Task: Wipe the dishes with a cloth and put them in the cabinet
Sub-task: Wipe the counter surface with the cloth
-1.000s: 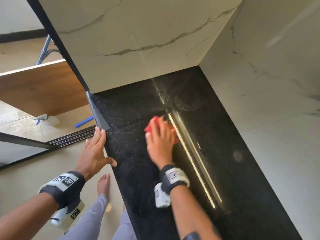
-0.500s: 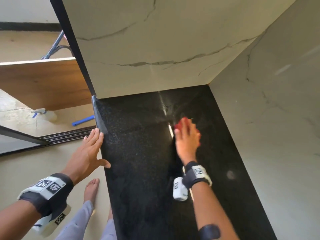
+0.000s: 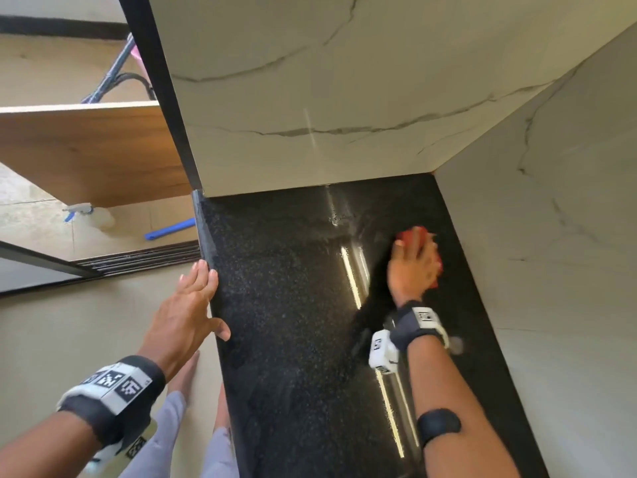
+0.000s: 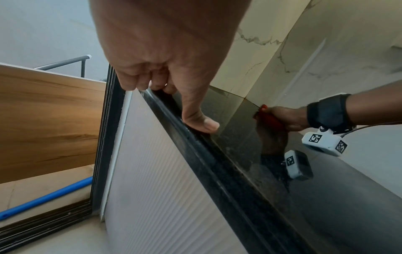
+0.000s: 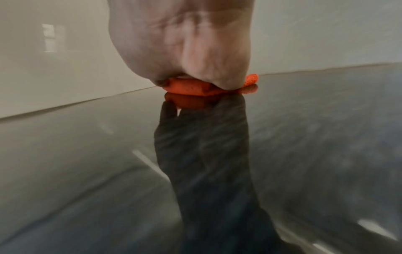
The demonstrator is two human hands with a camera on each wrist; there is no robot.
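Observation:
My right hand (image 3: 415, 267) lies flat on a red cloth (image 3: 412, 236) and presses it onto the black speckled countertop (image 3: 293, 322), close to the right wall. In the right wrist view the palm (image 5: 185, 43) squashes the cloth (image 5: 191, 88) against the glossy stone. From the left wrist view the cloth (image 4: 270, 120) shows under that hand (image 4: 287, 116). My left hand (image 3: 188, 305) rests on the counter's front edge, fingers straight along it, thumb (image 4: 202, 124) on top. No dishes or cabinet are in view.
Marble walls (image 3: 310, 98) close the counter at the back and right (image 3: 551, 236). Left of the counter are a wooden panel (image 3: 86, 150), a blue pole (image 3: 169, 229) on the floor and a dark door track (image 3: 138, 258). My bare feet (image 3: 188, 374) stand below the counter's edge.
My right hand has slid the red cloth across the counter from the middle towards the right wall. The left hand stays on the counter's edge.

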